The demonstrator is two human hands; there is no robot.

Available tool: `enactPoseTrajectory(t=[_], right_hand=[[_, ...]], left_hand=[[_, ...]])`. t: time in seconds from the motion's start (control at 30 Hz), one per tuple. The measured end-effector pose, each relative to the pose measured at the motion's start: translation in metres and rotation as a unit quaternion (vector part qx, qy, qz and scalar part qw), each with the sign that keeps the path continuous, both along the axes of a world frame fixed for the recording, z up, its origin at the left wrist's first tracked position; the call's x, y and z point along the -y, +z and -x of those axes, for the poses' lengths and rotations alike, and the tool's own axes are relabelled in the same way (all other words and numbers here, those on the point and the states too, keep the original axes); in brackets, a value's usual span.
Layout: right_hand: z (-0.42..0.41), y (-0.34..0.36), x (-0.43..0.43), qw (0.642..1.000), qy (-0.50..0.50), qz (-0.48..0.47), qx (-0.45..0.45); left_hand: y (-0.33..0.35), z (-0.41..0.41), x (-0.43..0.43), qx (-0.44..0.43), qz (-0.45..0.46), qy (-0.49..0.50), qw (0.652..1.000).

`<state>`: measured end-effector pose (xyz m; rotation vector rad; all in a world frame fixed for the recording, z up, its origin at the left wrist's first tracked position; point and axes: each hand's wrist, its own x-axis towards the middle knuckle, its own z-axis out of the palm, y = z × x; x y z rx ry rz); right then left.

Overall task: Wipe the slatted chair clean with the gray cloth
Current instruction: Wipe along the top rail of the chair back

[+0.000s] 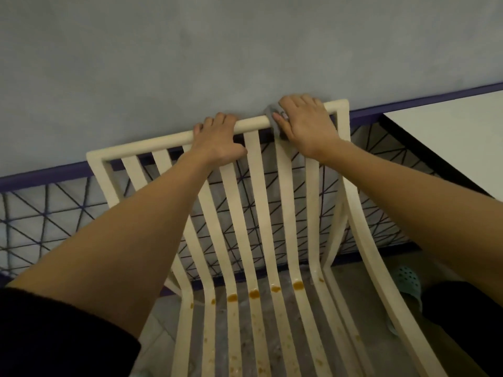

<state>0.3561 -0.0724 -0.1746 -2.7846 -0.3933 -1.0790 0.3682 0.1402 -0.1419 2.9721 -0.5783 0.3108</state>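
Your left hand is curled around the round top rail of the cream-coloured slatted chair, fingers hooked over the far side and thumb tucked beneath, near the rail's middle. Your right hand sits further along the same rail toward its right corner, fingers wrapped over the bar and pressing the small gray cloth against it; only a bunched edge of the cloth shows beside your thumb, right on the rail. Below the rail, the chair's long flat slats run down and bend into the seat, where orange-brown stains sit in a row across the bend, with smaller specks scattered lower on the seat slats. Behind the rail stands a gray plaster wall with a dark purple band, and below that a white panel crossed by dark diagonal lines. To the right of the rail lies a white tabletop. A pale green perforated clog shows on the floor beside the chair's right edge.
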Motion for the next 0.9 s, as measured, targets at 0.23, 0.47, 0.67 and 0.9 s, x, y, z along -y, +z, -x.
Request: enactPoseTrajectory(t=[0.23,0.47,0.67,0.9], right_hand=[[0.006,0.015,0.03,0.997,-0.074,0.016,-0.029],[-0.015,0.058,0.012,0.928,-0.204,-0.041,-0.31],[-0.01,0.037,0.009,0.963,-0.161,0.12,-0.178],[0.005,-0.004,0.02,0.999,-0.044,-0.008,-0.008]], left_hand=[[0.0,0.0,0.0,0.003,-0.007,0.006,1.0],[-0.002,-0.001,-0.001,0.011,0.005,0.003,1.0],[-0.004,-0.003,0.0,0.014,0.008,0.0,1.0],[-0.002,-0.001,-0.002,0.011,0.01,-0.004,1.0]])
